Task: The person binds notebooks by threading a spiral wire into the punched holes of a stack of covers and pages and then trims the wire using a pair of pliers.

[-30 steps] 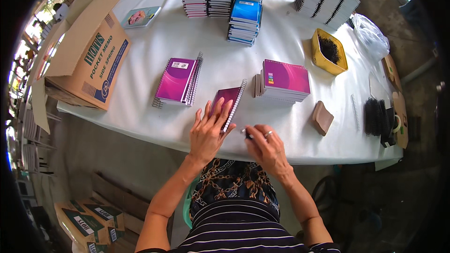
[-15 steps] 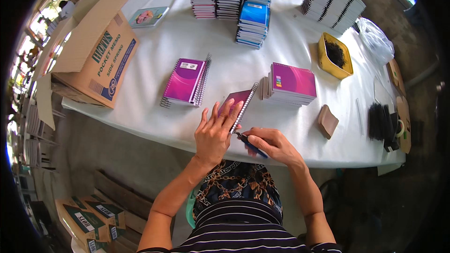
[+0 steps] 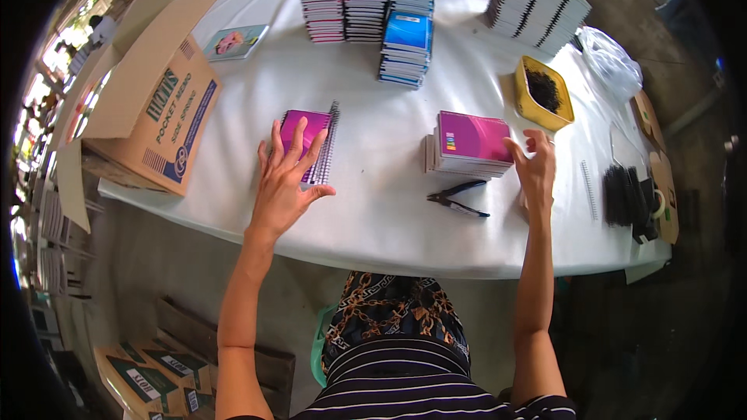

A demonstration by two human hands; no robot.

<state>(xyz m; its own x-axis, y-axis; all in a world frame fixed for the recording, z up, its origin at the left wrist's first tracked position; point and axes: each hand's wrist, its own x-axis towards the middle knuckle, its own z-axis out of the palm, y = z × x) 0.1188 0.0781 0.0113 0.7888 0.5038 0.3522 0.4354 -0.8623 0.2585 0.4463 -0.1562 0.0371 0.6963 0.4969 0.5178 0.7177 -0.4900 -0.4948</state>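
Note:
Fingers spread, my left hand rests over a small pile of purple spiral notebooks on the left of the table; part of the pile is hidden beneath it. At the right, my right hand is open, its thumb at the right edge of a stack of purple-covered memo books. Whether the thumb presses on the top book, I cannot tell. Just in front of that stack lies a pair of dark-handled cutting pliers, apart from both hands.
An open cardboard box stands at the left edge. Blue notebooks and taller notebook stacks stand at the back. A yellow tub of black bits, a clear plastic bag and a bundle of black coils are on the right.
The notebook between my hands has gone to the left pile with my left hand. My right hand has let go of the pliers, now on the table, and moved right to the stack.

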